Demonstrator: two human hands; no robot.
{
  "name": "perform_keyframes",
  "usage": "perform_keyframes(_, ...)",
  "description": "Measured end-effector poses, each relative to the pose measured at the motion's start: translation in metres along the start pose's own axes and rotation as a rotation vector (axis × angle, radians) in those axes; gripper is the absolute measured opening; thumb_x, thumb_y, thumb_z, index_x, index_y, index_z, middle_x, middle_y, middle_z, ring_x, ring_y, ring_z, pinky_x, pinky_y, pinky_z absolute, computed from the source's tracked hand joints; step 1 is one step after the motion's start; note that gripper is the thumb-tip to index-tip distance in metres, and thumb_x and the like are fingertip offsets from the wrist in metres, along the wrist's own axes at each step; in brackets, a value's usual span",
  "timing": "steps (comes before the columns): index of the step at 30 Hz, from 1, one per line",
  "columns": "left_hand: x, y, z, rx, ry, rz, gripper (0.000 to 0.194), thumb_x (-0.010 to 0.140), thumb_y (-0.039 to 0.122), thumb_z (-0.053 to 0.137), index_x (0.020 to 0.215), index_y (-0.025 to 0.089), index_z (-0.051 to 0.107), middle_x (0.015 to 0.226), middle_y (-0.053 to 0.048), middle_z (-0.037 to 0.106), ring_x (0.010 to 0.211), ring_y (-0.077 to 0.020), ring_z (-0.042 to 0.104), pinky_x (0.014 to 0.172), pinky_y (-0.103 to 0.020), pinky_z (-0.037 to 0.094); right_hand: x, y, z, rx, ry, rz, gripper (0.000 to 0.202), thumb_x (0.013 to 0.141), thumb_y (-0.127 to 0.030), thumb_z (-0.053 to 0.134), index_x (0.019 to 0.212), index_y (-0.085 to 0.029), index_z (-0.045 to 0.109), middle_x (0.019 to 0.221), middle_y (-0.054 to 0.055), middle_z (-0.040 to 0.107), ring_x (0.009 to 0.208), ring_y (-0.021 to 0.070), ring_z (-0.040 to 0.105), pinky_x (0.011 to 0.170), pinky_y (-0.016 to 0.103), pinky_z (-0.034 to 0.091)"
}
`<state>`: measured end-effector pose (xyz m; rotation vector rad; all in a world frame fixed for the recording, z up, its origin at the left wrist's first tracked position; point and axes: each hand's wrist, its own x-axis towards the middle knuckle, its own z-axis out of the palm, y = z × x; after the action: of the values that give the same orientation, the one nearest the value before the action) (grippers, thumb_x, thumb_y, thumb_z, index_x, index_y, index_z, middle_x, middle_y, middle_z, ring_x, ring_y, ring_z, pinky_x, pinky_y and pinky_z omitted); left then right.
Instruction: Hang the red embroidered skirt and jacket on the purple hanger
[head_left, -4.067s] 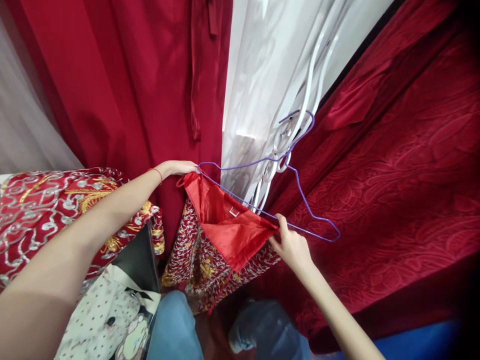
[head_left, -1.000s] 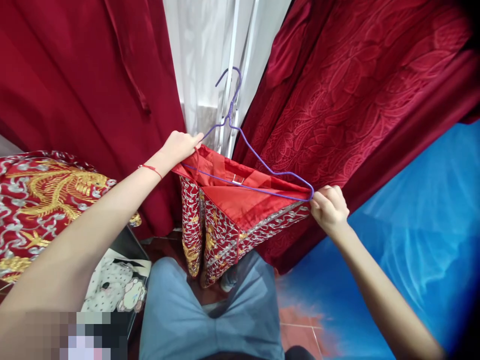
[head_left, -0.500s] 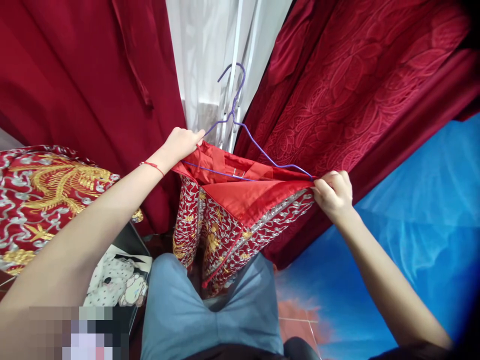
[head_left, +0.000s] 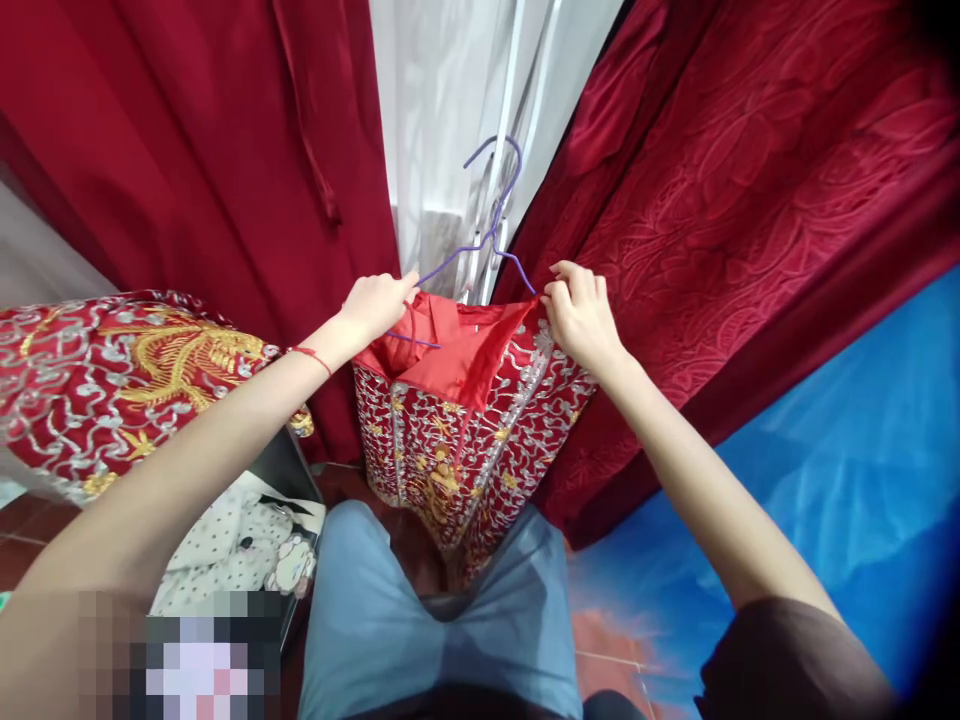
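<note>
1. Head view, what has changed: the right hand (head_left: pixel 581 315) has come inward and closer to the left hand (head_left: pixel 375 305), so the upper edge of the red embroidered garment (head_left: pixel 442 460) is less stretched than a moment ago. More of the patterned outer face shows, and less of the red lining (head_left: pixel 442 365).
2. Head view, the hands: they are apart. The left is clamped on the garment's upper corner together with the sloping wire of the purple hanger (head_left: pixel 493 236). The right pinches the opposite part of the upper edge, near the other slope; whether it also grips the wire cannot be told.
3. Head view, the garment: it hangs between the hands, in front of the knees. The right end of the hanger is now hidden by cloth and hand, so that side seems covered, while a short piece of the lower bar shows against the lining at the left.
4. Head view, edges and room: the hook stands up in front of the white rails (head_left: pixel 512 80), near enough that it could catch. A plain red curtain (head_left: pixel 225 130) hangs at the left and a patterned one (head_left: pixel 750 200) lies close behind the right hand. Another embroidered cloth (head_left: pixel 180 370) lies by the left forearm. The garment's lower part is close to the blue trousers (head_left: pixel 349 600); the widest room appears to be out to the right, over the blue fabric (head_left: pixel 862 450).
</note>
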<state>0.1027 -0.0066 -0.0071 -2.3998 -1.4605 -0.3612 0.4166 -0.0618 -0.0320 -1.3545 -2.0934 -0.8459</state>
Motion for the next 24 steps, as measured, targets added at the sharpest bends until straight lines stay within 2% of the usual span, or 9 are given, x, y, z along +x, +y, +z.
perform_keyframes(3, -0.003, 0.003, 0.002, -0.041, -0.006, -0.014, 0.043, 0.104, 0.037, 0.028, 0.124, 0.017, 0.060, 0.101, -0.017, 0.073, 0.098, -0.0311, 0.071, 0.081, -0.037, 0.049, -0.014, 0.003, 0.023, 0.018, -0.047, 0.051, 0.046, 0.098, -0.029, 0.035, 0.141, -0.011, 0.041, 0.155, 0.028, 0.033, 0.140, 0.0399, 0.037, 0.103, 0.066, 0.036)
perform_keyframes(5, -0.003, 0.006, 0.002, -0.051, -0.003, -0.010, 0.043, 0.103, 0.036, 0.029, 0.122, 0.017, 0.062, 0.103, -0.017, 0.073, 0.099, -0.0308, 0.071, 0.081, -0.037, 0.049, -0.018, -0.002, 0.032, 0.037, -0.034, 0.074, 0.057, 0.095, -0.033, 0.041, 0.148, -0.011, 0.033, 0.161, 0.030, 0.020, 0.146, 0.0440, 0.028, 0.103, 0.071, 0.033)
perform_keyframes(7, -0.003, 0.007, 0.001, -0.053, 0.001, -0.010, 0.042, 0.103, 0.036, 0.030, 0.121, 0.016, 0.062, 0.103, -0.017, 0.073, 0.098, -0.0306, 0.071, 0.081, -0.037, 0.050, -0.014, -0.011, 0.036, 0.057, -0.022, 0.058, 0.064, 0.093, -0.036, 0.045, 0.152, -0.015, 0.030, 0.165, 0.027, 0.011, 0.149, 0.0463, 0.021, 0.102, 0.073, 0.029)
perform_keyframes(9, -0.003, 0.007, 0.001, -0.055, 0.002, -0.015, 0.042, 0.103, 0.036, 0.030, 0.121, 0.016, 0.062, 0.100, -0.017, 0.073, 0.097, -0.0304, 0.071, 0.080, -0.037, 0.050, -0.002, -0.022, 0.036, 0.067, -0.030, 0.008, 0.064, 0.092, -0.036, 0.049, 0.152, -0.020, 0.035, 0.167, 0.022, 0.007, 0.150, 0.0467, 0.017, 0.104, 0.074, 0.026)
perform_keyframes(14, -0.005, 0.004, -0.002, -0.054, 0.003, -0.027, 0.041, 0.102, 0.037, 0.032, 0.121, 0.018, 0.063, 0.099, -0.016, 0.073, 0.095, -0.0296, 0.071, 0.080, -0.036, 0.050, 0.034, -0.041, 0.032, 0.046, -0.037, -0.102, 0.046, 0.091, -0.037, 0.057, 0.136, -0.024, 0.057, 0.169, 0.013, 0.011, 0.154, 0.0439, 0.009, 0.111, 0.073, 0.018)
perform_keyframes(18, -0.004, 0.004, -0.004, -0.049, -0.006, -0.022, 0.041, 0.101, 0.038, 0.033, 0.119, 0.019, 0.064, 0.099, -0.016, 0.073, 0.095, -0.0315, 0.071, 0.079, -0.037, 0.050, 0.047, -0.052, 0.024, 0.001, -0.038, -0.183, 0.033, 0.095, -0.040, 0.055, 0.120, -0.023, 0.067, 0.168, 0.010, 0.020, 0.155, 0.0406, 0.008, 0.115, 0.072, 0.014)
perform_keyframes(21, -0.002, 0.006, -0.007, -0.064, -0.012, -0.011, 0.038, 0.100, 0.036, 0.035, 0.117, 0.019, 0.065, 0.099, -0.016, 0.073, 0.095, -0.0317, 0.072, 0.080, -0.038, 0.050, 0.055, -0.057, 0.013, -0.016, -0.067, -0.305, 0.026, 0.097, -0.033, 0.050, 0.112, -0.024, 0.070, 0.166, 0.005, 0.026, 0.156, 0.0381, 0.010, 0.117, 0.073, 0.013)
perform_keyframes(24, -0.002, 0.007, -0.009, -0.077, -0.026, -0.006, 0.037, 0.100, 0.036, 0.036, 0.114, 0.020, 0.067, 0.101, -0.014, 0.074, 0.097, -0.0301, 0.071, 0.081, -0.036, 0.050, 0.072, -0.057, 0.010, -0.001, -0.116, -0.414, 0.026, 0.095, -0.022, 0.049, 0.107, -0.022, 0.071, 0.164, 0.005, 0.027, 0.154, 0.0374, 0.014, 0.117, 0.073, 0.014)
